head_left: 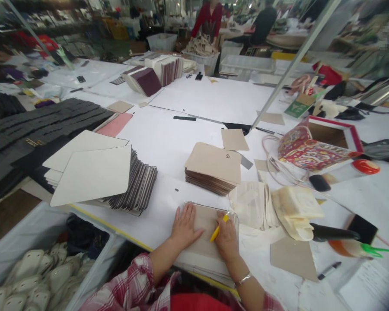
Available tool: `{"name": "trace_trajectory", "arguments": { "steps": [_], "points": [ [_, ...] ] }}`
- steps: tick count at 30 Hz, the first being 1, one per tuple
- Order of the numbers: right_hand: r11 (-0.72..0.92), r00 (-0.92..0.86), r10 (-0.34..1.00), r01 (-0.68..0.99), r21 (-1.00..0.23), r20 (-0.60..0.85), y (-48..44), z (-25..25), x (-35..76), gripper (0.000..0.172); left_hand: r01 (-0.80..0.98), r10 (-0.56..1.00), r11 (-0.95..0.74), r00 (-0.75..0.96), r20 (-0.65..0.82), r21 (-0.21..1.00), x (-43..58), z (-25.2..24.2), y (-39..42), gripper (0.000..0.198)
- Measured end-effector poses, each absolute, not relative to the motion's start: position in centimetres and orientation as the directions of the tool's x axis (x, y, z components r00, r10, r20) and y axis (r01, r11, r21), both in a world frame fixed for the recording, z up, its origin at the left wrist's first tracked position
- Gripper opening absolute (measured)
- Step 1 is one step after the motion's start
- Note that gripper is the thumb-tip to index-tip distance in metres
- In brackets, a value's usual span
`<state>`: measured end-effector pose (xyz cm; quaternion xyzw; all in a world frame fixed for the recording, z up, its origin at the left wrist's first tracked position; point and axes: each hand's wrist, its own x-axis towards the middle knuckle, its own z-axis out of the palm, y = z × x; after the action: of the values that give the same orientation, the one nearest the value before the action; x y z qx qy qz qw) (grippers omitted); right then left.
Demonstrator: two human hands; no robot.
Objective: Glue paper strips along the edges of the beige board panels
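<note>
My left hand (184, 228) lies flat with fingers spread on a tan sheet (204, 218) atop a low pile at the table's near edge. My right hand (227, 238) rests on the same sheet and grips a yellow pen (219, 227), its tip pointing up and to the right. A taller stack of tan sheets (213, 168) stands just beyond the pile. To the right of my hands lie folded cream cloths (272, 207).
Fanned dark cards under white boards (94, 172) sit to the left, black pieces (35, 129) beyond. A patterned red box (314, 147), a black-handled tool (333, 234) and a marker (329, 271) lie right. A bin of pale parts (26, 276) stands lower left. People work far back.
</note>
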<state>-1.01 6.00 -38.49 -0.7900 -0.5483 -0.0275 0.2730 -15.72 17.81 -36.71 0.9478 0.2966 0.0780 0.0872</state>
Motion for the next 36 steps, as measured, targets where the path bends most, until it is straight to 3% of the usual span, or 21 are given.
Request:
{"name": "trace_trajectory", "arguments": {
  "steps": [5,9,12,15,21,25,29,36],
  "points": [
    [-0.258,0.451,0.828,0.834,-0.488,0.334,6.3,-37.3,-1.0,0.023,0.582,0.613,-0.782,0.784,0.103,0.224,-16.9,-36.8,18.6,0.075],
    [-0.297,0.522,0.817,0.745,-0.598,0.245,4.6,-33.5,-0.5,0.035,0.584,0.617,-0.782,0.776,0.133,0.216,-17.4,-35.8,18.1,0.069],
    [-0.38,0.66,0.746,0.537,-0.753,0.094,3.8,-29.2,-0.3,0.044,0.494,0.527,-0.843,0.839,0.138,0.213,-18.7,-34.9,16.8,0.056],
    [-0.338,0.707,0.704,0.24,-0.91,-0.075,6.1,-25.9,-0.9,0.051,0.351,0.388,-0.898,0.916,0.103,0.265,-19.9,-34.8,15.2,0.05],
    [-0.324,0.577,0.747,-0.118,-0.939,-0.33,14.1,-27.4,-4.3,0.04,0.282,0.327,-0.917,0.936,0.129,0.282,-20.5,-36.5,14.5,0.051],
    [-0.335,0.595,0.716,-0.164,-0.928,-0.364,14.4,-30.2,-4.1,0.031,0.261,0.297,-0.941,0.942,0.156,0.215,-20.4,-37.3,14.6,0.052],
    [-0.361,0.737,0.567,-0.18,-0.915,-0.368,9.4,-30.8,0.2,0.028,0.237,0.263,-0.961,0.943,0.204,0.141,-20.4,-37.5,14.4,0.053],
    [-0.32,0.906,0.338,-0.143,-0.937,-0.254,-2.5,-27.6,7.1,0.043,0.188,0.21,-0.976,0.944,0.253,0.111,-20.0,-37.2,14.6,0.048]
  ]
}}
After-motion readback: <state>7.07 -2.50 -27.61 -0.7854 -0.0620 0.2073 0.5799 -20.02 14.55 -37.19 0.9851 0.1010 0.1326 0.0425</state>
